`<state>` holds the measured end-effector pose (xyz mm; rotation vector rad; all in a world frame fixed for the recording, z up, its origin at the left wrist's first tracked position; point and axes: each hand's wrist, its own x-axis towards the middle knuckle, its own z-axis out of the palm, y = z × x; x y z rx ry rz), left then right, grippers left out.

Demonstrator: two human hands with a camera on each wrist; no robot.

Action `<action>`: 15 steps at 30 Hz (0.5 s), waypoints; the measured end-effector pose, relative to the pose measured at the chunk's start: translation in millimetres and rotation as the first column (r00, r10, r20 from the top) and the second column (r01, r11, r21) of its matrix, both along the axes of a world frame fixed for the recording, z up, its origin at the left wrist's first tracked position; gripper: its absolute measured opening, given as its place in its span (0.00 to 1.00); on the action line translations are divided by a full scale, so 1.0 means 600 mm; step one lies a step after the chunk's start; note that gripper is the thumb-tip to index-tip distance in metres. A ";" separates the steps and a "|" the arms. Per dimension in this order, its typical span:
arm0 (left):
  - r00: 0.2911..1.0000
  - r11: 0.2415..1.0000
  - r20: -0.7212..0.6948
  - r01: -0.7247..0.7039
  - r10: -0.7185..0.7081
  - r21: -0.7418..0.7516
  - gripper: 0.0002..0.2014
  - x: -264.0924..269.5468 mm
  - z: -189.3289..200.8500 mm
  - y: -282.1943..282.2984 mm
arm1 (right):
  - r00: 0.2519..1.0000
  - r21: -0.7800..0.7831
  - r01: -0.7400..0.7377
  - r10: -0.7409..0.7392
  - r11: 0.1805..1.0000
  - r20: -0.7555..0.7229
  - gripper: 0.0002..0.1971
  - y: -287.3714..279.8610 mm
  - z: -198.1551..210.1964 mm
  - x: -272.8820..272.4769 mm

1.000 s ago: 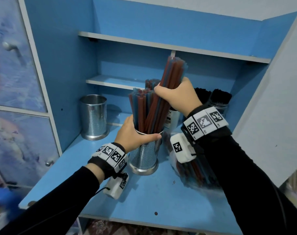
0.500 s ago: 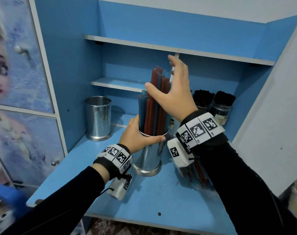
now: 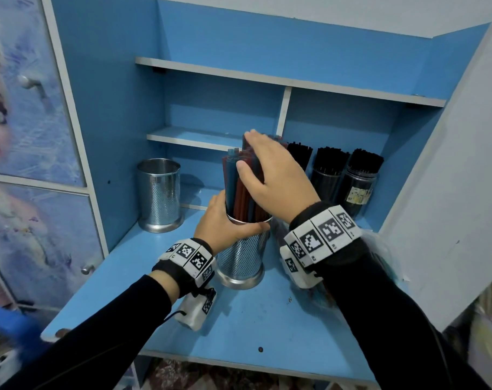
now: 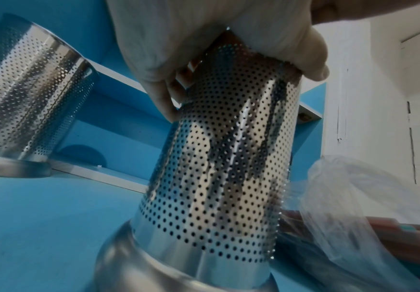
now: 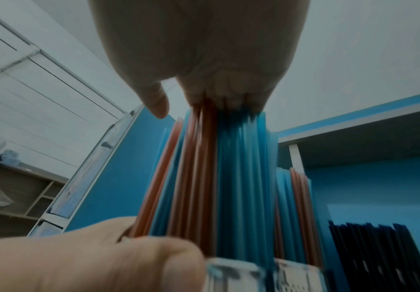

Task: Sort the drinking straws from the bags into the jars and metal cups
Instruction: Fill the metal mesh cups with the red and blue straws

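Note:
A perforated metal cup [image 3: 242,257] stands on the blue desk [image 3: 239,327], full of red and blue straws [image 3: 235,190]. My left hand [image 3: 225,220] grips the cup just under its rim; in the left wrist view its fingers [image 4: 203,49] wrap the mesh wall [image 4: 223,158]. My right hand [image 3: 270,170] lies flat on the straw tops, thumb against the bundle's side. The right wrist view shows the palm [image 5: 203,59] pressing down on the straws [image 5: 228,177]. A clear plastic bag [image 4: 353,197] with more straws lies right of the cup, mostly under my right arm.
A second, empty metal cup [image 3: 159,192] stands at the back left. Jars of black straws [image 3: 361,181] stand at the back right, one partly behind my right hand. Shelves [image 3: 194,137] hang above, cabinet walls close both sides, and the desk's front edge [image 3: 239,364] is near.
One second ago my right hand held a raised bundle of straws over the cup. It released them into the cup, and the open hand has come down onto their tops.

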<state>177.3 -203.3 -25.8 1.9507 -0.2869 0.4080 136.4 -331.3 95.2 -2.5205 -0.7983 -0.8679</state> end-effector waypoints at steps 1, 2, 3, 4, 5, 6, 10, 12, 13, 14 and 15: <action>1.000 1.000 -0.006 -0.005 0.005 -0.005 0.47 -0.002 -0.001 0.000 | 1.000 -0.026 0.016 -0.016 1.000 -0.024 0.27 -0.002 -0.001 -0.001; 1.000 1.000 -0.011 -0.005 0.005 -0.011 0.47 -0.003 -0.001 0.000 | 0.998 -0.062 0.037 -0.039 0.997 -0.045 0.28 -0.004 -0.002 -0.002; 1.000 1.000 -0.018 0.002 -0.003 -0.020 0.48 -0.004 -0.001 0.000 | 0.997 -0.084 0.049 -0.054 0.995 -0.056 0.27 -0.007 -0.003 -0.002; 1.000 0.999 -0.026 0.015 -0.015 -0.034 0.50 -0.006 -0.001 0.000 | 0.996 -0.073 0.046 -0.051 0.996 -0.068 0.27 -0.009 -0.004 -0.003; 0.999 0.998 -0.037 0.028 -0.030 -0.058 0.51 -0.009 -0.001 0.000 | 0.996 -0.022 0.034 -0.035 0.999 -0.086 0.26 -0.012 -0.006 -0.005; 0.998 0.995 -0.050 0.040 -0.044 -0.089 0.52 -0.012 -0.001 0.001 | 0.995 0.059 0.014 -0.008 0.998 -0.103 0.27 -0.015 -0.007 -0.008; 0.992 0.982 -0.113 0.036 -0.058 -0.187 0.55 -0.023 0.002 0.002 | 0.999 0.371 -0.045 0.049 0.928 -0.003 0.17 -0.046 -0.016 -0.023; 0.996 0.984 -0.088 -0.039 0.024 -0.173 0.53 -0.034 0.001 -0.003 | 0.999 0.432 -0.021 0.001 0.902 0.047 0.06 -0.076 -0.024 -0.033; 0.993 0.984 -0.036 -0.116 0.112 -0.139 0.51 -0.042 0.000 -0.008 | 0.999 0.437 0.027 -0.043 0.899 0.026 0.06 -0.095 -0.030 -0.036; 0.980 0.976 0.037 -0.192 0.196 -0.104 0.48 -0.051 -0.002 -0.015 | 0.996 0.429 0.087 -0.084 0.899 -0.026 0.08 -0.115 -0.039 -0.038; 0.958 0.965 0.126 -0.248 0.257 -0.079 0.45 -0.063 -0.002 -0.022 | 0.987 0.406 0.153 -0.120 0.901 -0.106 0.09 -0.134 -0.049 -0.040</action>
